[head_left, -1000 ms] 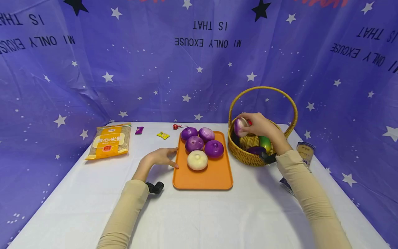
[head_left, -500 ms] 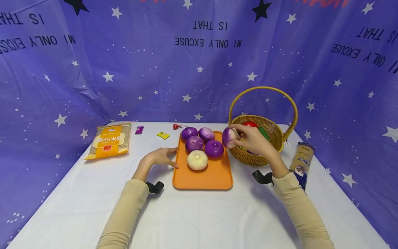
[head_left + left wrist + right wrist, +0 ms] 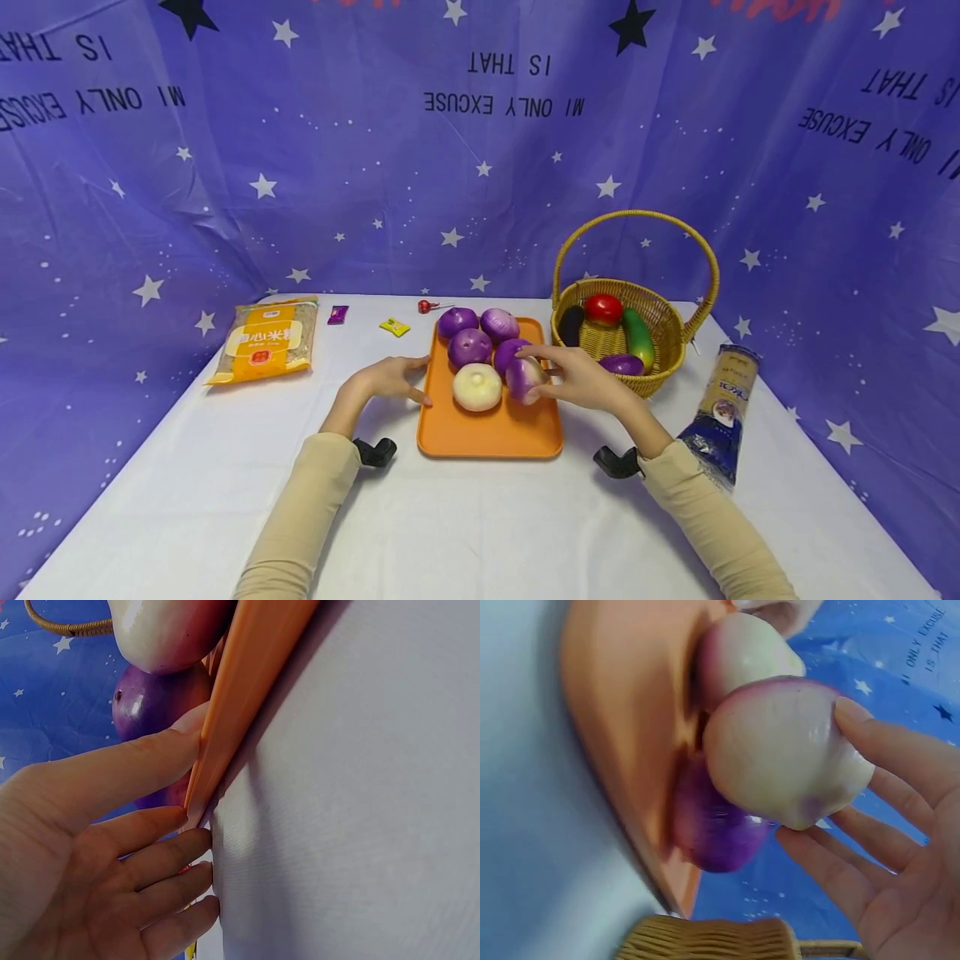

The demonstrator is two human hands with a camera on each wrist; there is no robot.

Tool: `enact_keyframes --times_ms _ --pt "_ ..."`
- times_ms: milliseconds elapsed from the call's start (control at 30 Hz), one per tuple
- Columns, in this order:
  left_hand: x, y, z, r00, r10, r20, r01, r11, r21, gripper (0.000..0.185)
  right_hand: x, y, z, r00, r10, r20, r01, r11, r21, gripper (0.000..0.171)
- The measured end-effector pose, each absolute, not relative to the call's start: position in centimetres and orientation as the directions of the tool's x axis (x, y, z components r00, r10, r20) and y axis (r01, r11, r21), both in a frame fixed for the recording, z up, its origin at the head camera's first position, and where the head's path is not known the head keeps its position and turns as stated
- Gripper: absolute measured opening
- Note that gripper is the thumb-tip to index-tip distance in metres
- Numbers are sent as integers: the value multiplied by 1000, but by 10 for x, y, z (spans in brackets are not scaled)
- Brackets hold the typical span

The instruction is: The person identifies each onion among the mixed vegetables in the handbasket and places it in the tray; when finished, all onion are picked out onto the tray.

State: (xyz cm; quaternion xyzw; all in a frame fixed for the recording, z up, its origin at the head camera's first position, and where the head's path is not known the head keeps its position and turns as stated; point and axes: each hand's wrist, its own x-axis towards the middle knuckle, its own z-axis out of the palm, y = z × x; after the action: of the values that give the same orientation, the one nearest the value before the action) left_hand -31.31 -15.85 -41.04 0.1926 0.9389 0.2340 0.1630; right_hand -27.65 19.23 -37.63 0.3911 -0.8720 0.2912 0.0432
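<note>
My right hand (image 3: 588, 379) pinches a purple-and-white onion (image 3: 522, 382) between thumb and fingertips, close over the right side of the orange tray (image 3: 487, 437). In the right wrist view, the held onion (image 3: 776, 754) shows its pale side, tilted, and overlaps a purple onion (image 3: 716, 821) and a paler one. Several onions sit at the tray's far end, among them a purple one (image 3: 468, 347), and a cream-white onion (image 3: 477, 387) lies nearer. My left hand (image 3: 385, 379) rests at the tray's left edge; in the left wrist view the thumb (image 3: 176, 750) touches its rim, fingers fairly straight.
A wicker basket (image 3: 667, 362) at the right holds a tomato (image 3: 603, 309), an eggplant and green vegetables. A long packet (image 3: 723, 408) lies right of it. At the left are a grain bag (image 3: 262, 342), two wrapped candies (image 3: 394, 327) and a lollipop (image 3: 425, 307).
My right hand has carried the purple-and-white onion out of the basket, leftward and nearer, to over the tray. My left hand has stayed at the tray's edge.
</note>
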Motion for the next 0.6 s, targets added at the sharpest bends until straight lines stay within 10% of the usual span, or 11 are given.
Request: enact_keyframes --times_ms 600 --pt "-311 -158 -409 -875 429 -224 270 817 509 92 -280 191 -396 -679 -689 251 -705 519 -483 59"
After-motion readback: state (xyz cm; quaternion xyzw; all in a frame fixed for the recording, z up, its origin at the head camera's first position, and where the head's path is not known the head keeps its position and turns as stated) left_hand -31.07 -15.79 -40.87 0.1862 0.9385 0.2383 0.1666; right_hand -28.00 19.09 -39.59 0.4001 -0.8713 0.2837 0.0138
